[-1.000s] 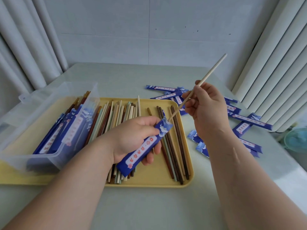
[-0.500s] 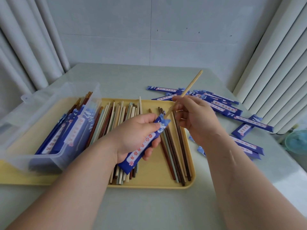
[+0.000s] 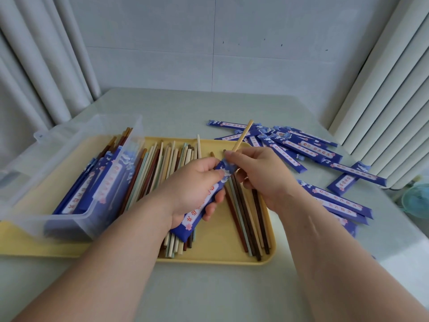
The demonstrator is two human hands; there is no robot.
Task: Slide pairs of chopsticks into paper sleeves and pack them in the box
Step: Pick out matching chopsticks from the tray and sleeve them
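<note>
Chopstick [image 3: 242, 135] has gone much deeper into the sleeve [image 3: 204, 198] than 1.0 s ago: most of its length stood clear then, now only a short pale tip sticks out past the sleeve mouth. Right hand [image 3: 260, 175] has closed in on the left hand [image 3: 197, 189] and sits right at the sleeve opening.

Left hand is wrapped around the blue sleeve, fingers curled under it and thumb on top, holding it tilted over the yellow tray [image 3: 222, 256]. Right hand pinches the chopstick between thumb and fingertips at the sleeve mouth, other fingers loosely curled.

Loose chopsticks [image 3: 160, 163] in mixed colours lie across the tray under both hands, with a separate bunch [image 3: 246, 217] toward its right side. Clear plastic box [image 3: 69, 182] sits on the tray's left end with filled sleeves [image 3: 97, 182] stacked inside. Empty sleeves [image 3: 301, 145] are scattered on the table [image 3: 209, 293] right of the tray, some overlapping.
</note>
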